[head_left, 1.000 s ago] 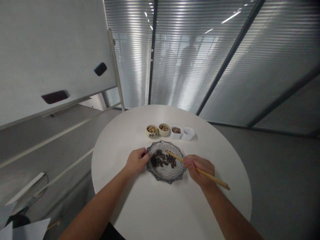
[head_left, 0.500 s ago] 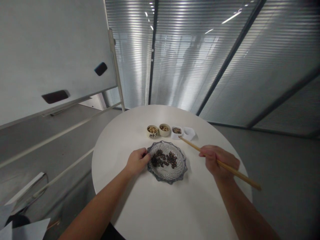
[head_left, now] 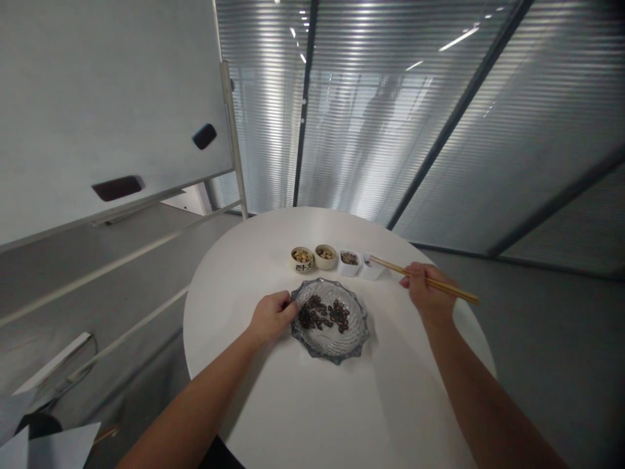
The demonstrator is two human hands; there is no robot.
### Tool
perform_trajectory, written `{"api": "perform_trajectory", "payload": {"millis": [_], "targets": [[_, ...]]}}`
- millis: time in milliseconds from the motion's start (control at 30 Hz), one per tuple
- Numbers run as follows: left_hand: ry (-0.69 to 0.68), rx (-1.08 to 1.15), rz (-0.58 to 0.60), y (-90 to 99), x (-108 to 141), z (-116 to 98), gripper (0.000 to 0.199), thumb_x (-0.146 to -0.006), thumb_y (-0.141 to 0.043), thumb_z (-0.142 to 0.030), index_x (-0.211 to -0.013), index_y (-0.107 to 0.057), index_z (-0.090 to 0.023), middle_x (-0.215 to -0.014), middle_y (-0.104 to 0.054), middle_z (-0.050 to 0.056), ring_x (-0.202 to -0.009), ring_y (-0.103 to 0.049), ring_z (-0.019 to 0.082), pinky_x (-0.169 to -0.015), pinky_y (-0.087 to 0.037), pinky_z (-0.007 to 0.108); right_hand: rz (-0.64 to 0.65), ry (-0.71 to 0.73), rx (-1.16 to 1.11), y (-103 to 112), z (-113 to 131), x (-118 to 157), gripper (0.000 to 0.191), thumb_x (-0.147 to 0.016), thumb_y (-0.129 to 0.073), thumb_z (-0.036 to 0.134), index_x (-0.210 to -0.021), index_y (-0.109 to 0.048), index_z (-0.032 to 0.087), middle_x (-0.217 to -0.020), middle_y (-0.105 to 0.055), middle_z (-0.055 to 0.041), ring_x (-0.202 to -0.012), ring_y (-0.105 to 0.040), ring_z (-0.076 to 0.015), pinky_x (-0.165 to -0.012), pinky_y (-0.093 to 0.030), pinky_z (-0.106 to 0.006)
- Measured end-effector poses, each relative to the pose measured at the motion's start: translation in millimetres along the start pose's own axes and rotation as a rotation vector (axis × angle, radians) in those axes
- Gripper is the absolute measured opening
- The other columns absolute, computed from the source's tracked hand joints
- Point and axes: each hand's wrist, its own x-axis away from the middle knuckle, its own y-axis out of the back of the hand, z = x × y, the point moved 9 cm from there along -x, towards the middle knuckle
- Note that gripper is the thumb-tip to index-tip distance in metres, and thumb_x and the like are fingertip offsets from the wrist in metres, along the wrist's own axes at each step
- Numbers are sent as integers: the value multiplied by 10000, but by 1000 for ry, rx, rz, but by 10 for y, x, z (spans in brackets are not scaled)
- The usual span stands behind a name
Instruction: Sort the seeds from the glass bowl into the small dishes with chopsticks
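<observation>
My left hand [head_left: 271, 317] grips the left rim of a scalloped clear glass bowl [head_left: 336, 344], its thumb over the edge. Dark seeds [head_left: 338, 316], like melon seeds, lie in two clusters inside it. In my right hand [head_left: 432, 292] is a pair of chopsticks [head_left: 395, 268], fingers closed round them. Their tips reach into the rightmost white cup [head_left: 374, 271], where a small dark speck shows. Left of that cup stands another white cup [head_left: 348, 268] filled with small brownish seeds.
Two cream-coloured tubs, one with black lettering [head_left: 303, 266] and one plain [head_left: 325, 262], hold pale nuts to the left of the cups. All stand on a round white table [head_left: 312, 410]. A whiteboard [head_left: 107, 98] is at the left, and a ribbed glass partition [head_left: 351, 176] behind.
My right hand has moved the chopstick tips from the seed-filled white cup up and right to the rightmost white cup. My left hand stays on the bowl's rim. The view has shifted slightly.
</observation>
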Motion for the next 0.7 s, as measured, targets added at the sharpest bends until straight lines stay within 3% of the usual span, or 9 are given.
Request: {"api": "perform_trajectory", "payload": {"millis": [167,267,367,533,700], "targets": [[-9,-16,3,10,-2,-31,287,-866,-486,-361,-637,-473,-189,-595,-428,-35,-600,-410,112,-579,-235,265,-16,-60,-188,54,51,75,404,-978,-547,498,-829,-714,162,-561,-660,-25,-489,-642,-175,-518,-529,-283],[-1,-7,4,8,0,-23,281,-862,-493,-363,-641,-477,-190,-600,-435,-35,-604,-420,114,-577,-241,261,-13,-69,-305,157,251,181,388,-986,-544,483,-842,-710,164,-569,-659,-27,-482,-630,-170,-503,-519,-283],[5,6,4,4,4,-8,285,-864,-499,-373,-646,-482,-191,-605,-441,-34,-608,-426,116,-573,-249,258,29,34,-354,246,575,367,389,-1012,-508,455,-859,-723,170,-579,-666,-26,-504,-637,-169,-538,-533,-293],[-2,-5,1,17,9,-17,274,-863,-495,-355,-643,-477,-193,-596,-423,-39,-605,-418,116,-577,-262,259,250,247,-554,123,1024,753,331,-1033,-486,385,-891,-726,207,-646,-698,-27,-631,-707,-194,-658,-595,-337],[-4,-19,1,37,9,-47,285,-869,-486,-355,-635,-466,-193,-596,-420,-40,-608,-422,116,-587,-264,263,420,283,-485,-113,1156,972,347,-1032,-484,370,-799,-705,240,-647,-710,-26,-681,-730,-205,-695,-603,-336]]}}
